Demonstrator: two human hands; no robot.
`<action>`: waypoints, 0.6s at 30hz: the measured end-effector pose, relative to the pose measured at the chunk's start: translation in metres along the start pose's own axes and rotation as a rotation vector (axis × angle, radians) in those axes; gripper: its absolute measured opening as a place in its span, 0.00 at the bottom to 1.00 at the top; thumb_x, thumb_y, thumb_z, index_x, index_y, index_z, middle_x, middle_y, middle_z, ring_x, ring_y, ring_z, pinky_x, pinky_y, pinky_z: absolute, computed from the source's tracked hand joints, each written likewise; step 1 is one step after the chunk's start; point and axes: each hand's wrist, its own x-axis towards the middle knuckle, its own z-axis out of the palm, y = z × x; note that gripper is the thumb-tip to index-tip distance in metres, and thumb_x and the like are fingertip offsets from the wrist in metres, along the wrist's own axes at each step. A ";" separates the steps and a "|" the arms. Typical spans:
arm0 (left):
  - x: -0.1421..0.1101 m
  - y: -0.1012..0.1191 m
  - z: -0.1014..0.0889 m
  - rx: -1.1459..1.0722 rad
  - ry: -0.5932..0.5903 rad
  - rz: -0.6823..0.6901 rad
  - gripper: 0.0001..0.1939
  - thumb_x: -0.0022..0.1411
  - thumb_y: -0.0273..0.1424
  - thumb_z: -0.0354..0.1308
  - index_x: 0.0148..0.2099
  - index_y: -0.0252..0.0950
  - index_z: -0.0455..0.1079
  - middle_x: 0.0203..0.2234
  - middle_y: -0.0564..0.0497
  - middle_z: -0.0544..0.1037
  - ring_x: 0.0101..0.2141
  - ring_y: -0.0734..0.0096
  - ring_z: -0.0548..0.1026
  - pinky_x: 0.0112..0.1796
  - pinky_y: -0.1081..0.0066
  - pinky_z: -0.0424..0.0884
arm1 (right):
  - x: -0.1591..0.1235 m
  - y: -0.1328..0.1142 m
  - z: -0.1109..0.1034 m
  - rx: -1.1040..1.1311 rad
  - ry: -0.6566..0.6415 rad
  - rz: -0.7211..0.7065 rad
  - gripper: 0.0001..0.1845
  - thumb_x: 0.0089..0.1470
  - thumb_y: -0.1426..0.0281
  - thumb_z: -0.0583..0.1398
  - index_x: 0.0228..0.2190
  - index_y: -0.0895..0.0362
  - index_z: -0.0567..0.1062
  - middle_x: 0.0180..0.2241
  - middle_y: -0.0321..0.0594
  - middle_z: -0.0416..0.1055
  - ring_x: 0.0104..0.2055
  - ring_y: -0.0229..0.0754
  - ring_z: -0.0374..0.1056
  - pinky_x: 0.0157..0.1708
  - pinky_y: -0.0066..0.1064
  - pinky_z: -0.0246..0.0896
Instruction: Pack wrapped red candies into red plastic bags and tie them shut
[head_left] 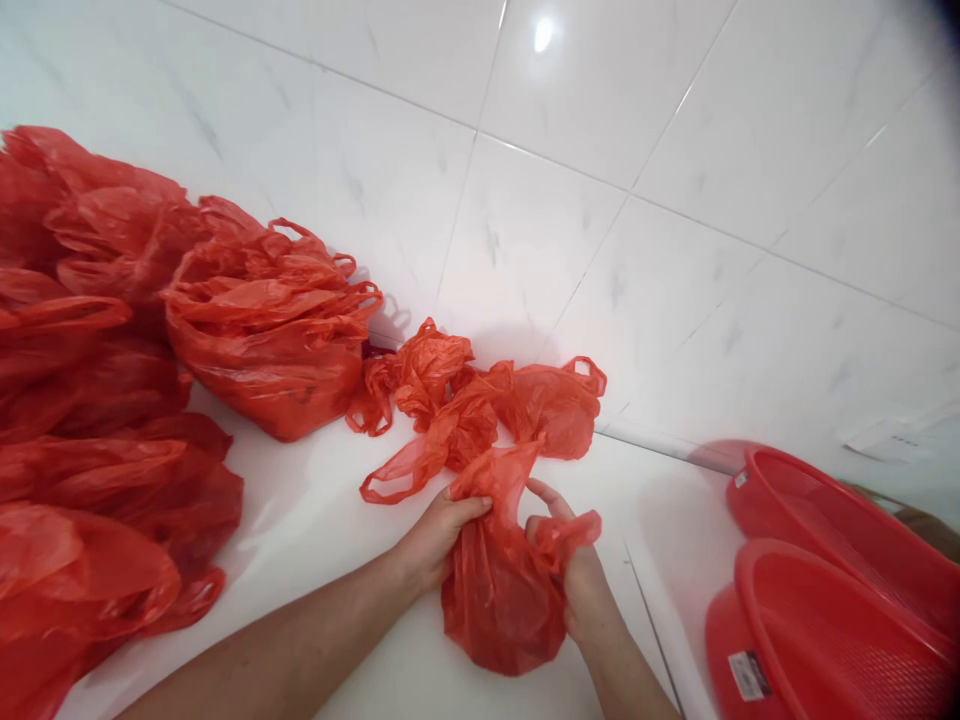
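A crumpled red plastic bag (pixel 495 590) hangs between both my hands just above the white counter (pixel 315 510). My left hand (pixel 435 535) is closed round its upper left part. On the right side my right hand (pixel 577 580) pinches another fold of the same bag. Behind my hands lies a loose tangle of more red bags (pixel 480 400), some with their handles sticking up. It touches the bag I hold at the top.
Stuffed red plastic bags (pixel 270 330) are piled along the left of the counter, up to the frame's edge (pixel 90 470). Two red plastic baskets (pixel 840 620) stand at the lower right. A white tiled wall (pixel 600 180) rises behind.
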 end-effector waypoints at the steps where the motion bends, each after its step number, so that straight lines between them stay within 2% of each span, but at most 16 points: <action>1: 0.000 -0.001 0.002 0.026 0.015 0.019 0.09 0.49 0.27 0.62 0.36 0.34 0.69 0.25 0.49 0.77 0.25 0.67 0.75 0.32 0.67 0.70 | -0.001 -0.001 0.002 -0.045 -0.008 -0.006 0.35 0.42 0.59 0.67 0.51 0.51 0.63 0.15 0.25 0.59 0.18 0.34 0.56 0.19 0.24 0.52; 3: 0.000 -0.002 0.007 0.099 0.010 0.064 0.09 0.48 0.25 0.60 0.35 0.35 0.69 0.24 0.51 0.76 0.25 0.70 0.73 0.30 0.70 0.69 | -0.003 -0.002 0.006 -0.148 -0.028 -0.021 0.35 0.41 0.61 0.67 0.51 0.51 0.64 0.16 0.26 0.62 0.18 0.34 0.57 0.19 0.24 0.52; 4: -0.001 -0.002 0.009 0.149 -0.005 0.085 0.09 0.48 0.24 0.59 0.36 0.35 0.69 0.25 0.52 0.76 0.26 0.70 0.73 0.30 0.71 0.68 | -0.004 -0.003 0.009 -0.190 -0.036 -0.038 0.30 0.41 0.62 0.67 0.48 0.51 0.67 0.18 0.28 0.64 0.19 0.34 0.58 0.19 0.25 0.53; 6: -0.003 -0.003 0.013 0.281 -0.031 0.112 0.09 0.49 0.24 0.59 0.35 0.35 0.69 0.27 0.52 0.75 0.29 0.69 0.73 0.31 0.72 0.67 | -0.005 -0.002 0.012 -0.237 -0.050 -0.061 0.17 0.41 0.64 0.67 0.36 0.53 0.74 0.20 0.31 0.67 0.21 0.35 0.60 0.22 0.26 0.56; 8: -0.004 -0.006 0.014 0.426 -0.012 0.123 0.06 0.49 0.25 0.59 0.33 0.36 0.67 0.27 0.54 0.74 0.29 0.71 0.71 0.30 0.73 0.65 | -0.003 0.000 0.011 -0.232 -0.050 -0.045 0.08 0.39 0.67 0.66 0.25 0.55 0.74 0.20 0.32 0.68 0.22 0.36 0.62 0.23 0.27 0.58; 10: -0.005 -0.010 0.013 0.537 0.024 0.107 0.06 0.51 0.28 0.60 0.32 0.36 0.64 0.24 0.56 0.71 0.25 0.74 0.69 0.26 0.75 0.63 | 0.000 0.003 0.009 -0.213 -0.016 0.009 0.07 0.39 0.67 0.66 0.23 0.55 0.75 0.19 0.33 0.69 0.23 0.38 0.64 0.23 0.28 0.59; 12: -0.007 -0.014 0.011 0.601 0.049 0.106 0.09 0.53 0.29 0.58 0.38 0.38 0.64 0.25 0.57 0.70 0.25 0.73 0.68 0.26 0.74 0.64 | 0.004 0.005 0.006 -0.186 0.046 0.037 0.11 0.39 0.64 0.66 0.27 0.56 0.76 0.21 0.35 0.71 0.24 0.41 0.67 0.22 0.29 0.60; 13: -0.008 -0.015 0.010 0.635 0.066 0.137 0.12 0.55 0.30 0.57 0.42 0.39 0.63 0.28 0.55 0.72 0.27 0.72 0.70 0.29 0.72 0.66 | 0.006 0.007 0.004 -0.168 0.076 0.036 0.14 0.39 0.61 0.67 0.29 0.57 0.77 0.22 0.37 0.72 0.26 0.43 0.68 0.22 0.30 0.60; 15: -0.011 -0.016 0.007 0.753 0.092 0.296 0.20 0.56 0.30 0.56 0.52 0.40 0.60 0.41 0.48 0.73 0.38 0.66 0.72 0.40 0.66 0.68 | 0.009 0.008 0.003 -0.116 0.110 0.019 0.20 0.38 0.58 0.67 0.32 0.58 0.77 0.24 0.40 0.73 0.28 0.46 0.70 0.23 0.31 0.63; 16: -0.013 -0.016 0.005 0.836 0.083 0.413 0.24 0.56 0.31 0.57 0.55 0.41 0.59 0.48 0.45 0.70 0.46 0.62 0.70 0.47 0.63 0.65 | 0.009 0.009 0.003 -0.096 0.110 0.005 0.21 0.38 0.57 0.67 0.32 0.58 0.77 0.25 0.41 0.74 0.30 0.47 0.71 0.25 0.32 0.64; 18: -0.015 -0.014 0.002 1.029 -0.012 0.639 0.32 0.53 0.32 0.61 0.60 0.42 0.57 0.58 0.42 0.61 0.56 0.54 0.60 0.55 0.57 0.55 | 0.009 0.009 0.003 -0.090 0.089 -0.007 0.22 0.39 0.56 0.67 0.34 0.58 0.76 0.28 0.42 0.74 0.33 0.48 0.71 0.28 0.34 0.65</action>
